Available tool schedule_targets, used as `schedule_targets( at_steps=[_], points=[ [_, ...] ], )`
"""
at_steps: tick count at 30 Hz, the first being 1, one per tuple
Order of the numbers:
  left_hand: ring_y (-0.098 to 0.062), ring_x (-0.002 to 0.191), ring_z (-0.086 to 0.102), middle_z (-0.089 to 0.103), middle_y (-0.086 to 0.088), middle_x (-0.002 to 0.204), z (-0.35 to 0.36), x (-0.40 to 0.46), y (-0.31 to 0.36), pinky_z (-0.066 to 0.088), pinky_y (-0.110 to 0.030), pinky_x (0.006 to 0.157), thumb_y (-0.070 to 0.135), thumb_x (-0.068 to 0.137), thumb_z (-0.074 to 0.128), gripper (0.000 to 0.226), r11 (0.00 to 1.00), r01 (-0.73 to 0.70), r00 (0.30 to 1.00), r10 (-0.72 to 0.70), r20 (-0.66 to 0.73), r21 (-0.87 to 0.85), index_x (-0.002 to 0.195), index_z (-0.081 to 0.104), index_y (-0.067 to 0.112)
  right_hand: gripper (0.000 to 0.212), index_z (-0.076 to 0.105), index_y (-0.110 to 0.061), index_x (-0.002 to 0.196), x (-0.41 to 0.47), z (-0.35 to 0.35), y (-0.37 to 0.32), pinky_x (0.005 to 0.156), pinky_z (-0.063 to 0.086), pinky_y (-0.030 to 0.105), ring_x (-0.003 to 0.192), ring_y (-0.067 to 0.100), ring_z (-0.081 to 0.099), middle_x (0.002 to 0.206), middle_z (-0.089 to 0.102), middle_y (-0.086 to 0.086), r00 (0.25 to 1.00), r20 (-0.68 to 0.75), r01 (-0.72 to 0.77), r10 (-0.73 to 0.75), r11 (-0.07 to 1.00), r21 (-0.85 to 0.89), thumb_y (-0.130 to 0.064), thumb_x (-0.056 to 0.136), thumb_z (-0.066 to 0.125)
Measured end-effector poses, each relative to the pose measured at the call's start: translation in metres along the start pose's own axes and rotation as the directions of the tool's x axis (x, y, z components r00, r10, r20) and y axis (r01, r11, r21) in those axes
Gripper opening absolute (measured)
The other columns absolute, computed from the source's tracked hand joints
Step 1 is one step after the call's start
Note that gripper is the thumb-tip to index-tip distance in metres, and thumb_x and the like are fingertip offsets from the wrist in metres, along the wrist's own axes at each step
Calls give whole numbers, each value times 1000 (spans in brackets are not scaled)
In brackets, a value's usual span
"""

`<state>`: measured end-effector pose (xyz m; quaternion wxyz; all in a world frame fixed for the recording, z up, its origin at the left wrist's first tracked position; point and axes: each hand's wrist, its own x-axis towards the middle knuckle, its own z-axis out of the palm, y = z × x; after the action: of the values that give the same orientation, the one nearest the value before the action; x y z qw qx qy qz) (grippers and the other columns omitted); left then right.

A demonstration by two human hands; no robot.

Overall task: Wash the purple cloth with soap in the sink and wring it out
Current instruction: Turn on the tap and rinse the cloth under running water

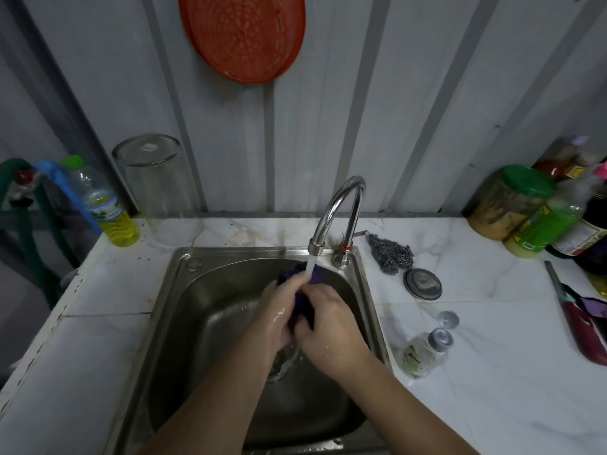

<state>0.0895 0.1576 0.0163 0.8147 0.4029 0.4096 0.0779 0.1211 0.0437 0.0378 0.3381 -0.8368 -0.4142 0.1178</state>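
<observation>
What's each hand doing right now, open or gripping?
Left hand: gripping the purple cloth under the running tap.
Right hand: gripping the same cloth.

Most of the purple cloth (303, 302) is hidden betw. the left hand (274, 318) & right hand (331, 326). The sink (184, 310) drain is mostly covered by arms. Jars (515, 205) at right are blurry, labels too small to read.

A marble counter (492, 372) bears a steel scourer (392, 254), lid (422, 284), bottles (423, 351) and jars (512, 201).
</observation>
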Motion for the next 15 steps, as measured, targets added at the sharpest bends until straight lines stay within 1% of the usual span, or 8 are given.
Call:
schedule_targets(
  at_steps=[2, 4, 6, 8, 10, 12, 13, 15],
  points=[
    [-36, 93, 71, 74, -24, 110, -1, 1, -1, 56, -44, 81, 21, 89, 75, 29, 1000, 2, 1000, -2, -29, -25, 109, 74, 0, 40, 65, -20, 124, -1, -16, -9, 95, 51, 21, 103, 9, 62, 115, 67, -2, 996, 91, -10, 11, 1000, -15, -9, 86, 59],
    [-39, 94, 71, 75, -24, 106, -2, -1, 0, 55, -46, 85, 23, 91, 73, 29, 1000, 8, 998, -9, -62, -17, 109, 72, 0, 39, 67, -24, 122, 2, -39, -16, 92, 52, 22, 100, 14, 66, 111, 72, 0, 982, 170, -72, 77, 997, -35, -10, 87, 57],
    [-44, 106, 69, 74, -25, 114, -4, 2, -2, 54, -58, 98, 24, 92, 71, 35, 999, 6, 999, -9, -47, -53, 119, 68, 2, 36, 69, -26, 118, 13, -68, -16, 91, 53, 26, 101, 19, 68, 110, 74, 1, 973, 187, -107, 135, 983, -151, -12, 88, 55],
    [-47, 110, 68, 71, -24, 121, -6, 4, -2, 50, -68, 97, 25, 91, 72, 41, 994, 12, 999, -16, -36, -105, 128, 63, 8, 33, 70, -24, 116, 33, -99, -5, 95, 53, 30, 106, 22, 67, 115, 73, 3, 967, 168, -139, 192, 949, -283, -14, 89, 55],
    [-44, 109, 68, 70, -22, 122, -5, 5, -2, 51, -65, 98, 27, 92, 72, 41, 992, 13, 998, -20, -53, -125, 129, 61, 12, 31, 73, -21, 114, 57, -126, 14, 95, 53, 32, 108, 24, 67, 116, 74, 5, 957, 131, -199, 258, 916, -348, -15, 90, 55],
    [-42, 108, 68, 70, -20, 121, -3, 3, 0, 54, -59, 96, 26, 93, 70, 39, 990, 22, 998, -29, -48, -140, 128, 61, 12, 31, 76, -16, 110, 83, -141, 39, 87, 57, 33, 98, 26, 70, 108, 76, 9, 941, 91, -280, 326, 901, -332, -12, 88, 55],
    [-40, 106, 68, 69, -20, 120, -2, 3, 0, 56, -55, 92, 26, 93, 70, 38, 989, 29, 998, -37, -48, -145, 127, 62, 11, 31, 75, -13, 110, 95, -145, 52, 84, 58, 35, 93, 28, 71, 103, 77, 11, 929, 83, -319, 360, 894, -314, -10, 88, 54],
    [-38, 104, 67, 69, -18, 117, -1, 5, 0, 57, -49, 80, 24, 94, 69, 35, 989, 35, 997, -44, -56, -144, 125, 63, 10, 33, 73, -2, 113, 114, -146, 80, 85, 60, 43, 87, 32, 70, 97, 74, 16, 903, 103, -379, 417, 886, -267, -4, 88, 52]
  ],
)
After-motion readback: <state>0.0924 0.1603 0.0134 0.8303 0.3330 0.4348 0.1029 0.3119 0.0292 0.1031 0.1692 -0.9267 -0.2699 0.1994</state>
